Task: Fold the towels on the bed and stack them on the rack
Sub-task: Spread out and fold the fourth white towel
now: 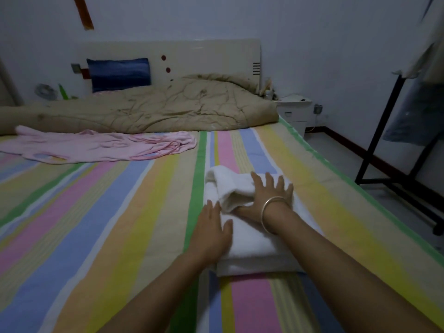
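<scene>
A white towel [249, 246] lies partly folded on the striped bed sheet [120, 212], right of the middle. Its far end is doubled back into a loose roll. My left hand [212, 230] lies flat on the towel's near left edge with straight fingers. My right hand [269, 193], with a metal bangle on the wrist, presses with spread fingers on the folded-over far part. A pink towel [101, 146] lies crumpled and unfolded at the far left of the bed. The black rack [394, 140] stands on the floor to the right of the bed.
A beige quilt [156, 109] is bunched along the head of the bed, with a blue pillow [119, 73] against the headboard. A white nightstand [294, 114] stands at the far right corner. Cloths hang from the rack's top.
</scene>
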Tool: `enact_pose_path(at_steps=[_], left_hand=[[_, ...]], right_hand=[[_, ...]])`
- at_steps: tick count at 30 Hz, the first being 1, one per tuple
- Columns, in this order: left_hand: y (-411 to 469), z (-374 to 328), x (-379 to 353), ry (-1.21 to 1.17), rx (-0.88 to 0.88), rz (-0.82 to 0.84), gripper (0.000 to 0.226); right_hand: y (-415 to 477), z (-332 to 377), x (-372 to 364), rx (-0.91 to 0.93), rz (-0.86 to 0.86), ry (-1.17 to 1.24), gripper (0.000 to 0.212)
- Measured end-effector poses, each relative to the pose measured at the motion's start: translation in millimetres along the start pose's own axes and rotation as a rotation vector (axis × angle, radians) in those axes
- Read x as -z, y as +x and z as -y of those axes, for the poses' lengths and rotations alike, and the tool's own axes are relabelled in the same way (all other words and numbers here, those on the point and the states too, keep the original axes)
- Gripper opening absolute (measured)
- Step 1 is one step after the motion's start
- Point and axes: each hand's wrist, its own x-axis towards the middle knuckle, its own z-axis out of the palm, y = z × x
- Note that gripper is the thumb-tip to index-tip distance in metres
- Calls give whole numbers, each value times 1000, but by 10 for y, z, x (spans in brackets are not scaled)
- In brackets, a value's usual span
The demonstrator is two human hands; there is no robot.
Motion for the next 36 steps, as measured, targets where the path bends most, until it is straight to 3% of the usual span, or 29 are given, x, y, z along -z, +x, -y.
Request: enact_pose_path(at_steps=[3, 4, 7, 10, 12, 17, 20, 22, 24, 26, 27, 29, 30, 31, 33, 35, 36], left_hand=[[-26, 43, -96, 56, -75, 56, 77], [-19, 58, -75, 119, -119, 58, 79], [33, 36, 26, 212, -276, 51, 83], [123, -43, 96, 266, -355, 96, 79], [214, -75, 109, 250, -374, 44, 72], [595, 17, 132, 77, -225, -215, 47], [732, 3, 40, 213, -261, -151, 71], [749, -56, -46, 229, -185, 21, 84], [771, -85, -96, 233, -125, 109, 87], [771, -125, -65, 196, -117, 108, 88], [792, -163, -30, 158, -125, 87, 90], [816, -262, 39, 116, -141, 43, 92], [826, -314, 50, 138, -147, 49, 92], [829, -365, 32, 190, -149, 90, 93], [763, -441, -100, 321, -135, 221, 100], [689, -465, -263, 387, -119, 269, 106], [681, -473, -305, 389, -112, 262, 108]], right_hand=[[73, 58, 101, 22, -221, 62, 45], [143, 32, 172, -24, -320, 172, 39], [396, -226, 418, -284, -399, 522, 43], [545, -492, 390, -467, -128, 501, 60], [508, -590, 279, -507, -59, 473, 75], [393, -641, 182, -464, -47, 581, 111], [345, -617, 165, -425, 59, 501, 113], [312, -603, 137, -311, 79, 394, 98], [353, -596, 108, -133, -1, 404, 63], [406, -575, 150, 54, -117, 669, 30], [425, -574, 208, 131, -151, 850, 24], [431, -636, 348, 122, -114, 1147, 30], [439, -706, 365, 20, -75, 1198, 30], [470, -786, 354, -107, -27, 1152, 22], [433, -886, 309, -335, 118, 826, 14], [436, -903, 251, -401, 130, 572, 36], [453, -863, 239, -395, 7, 497, 53]])
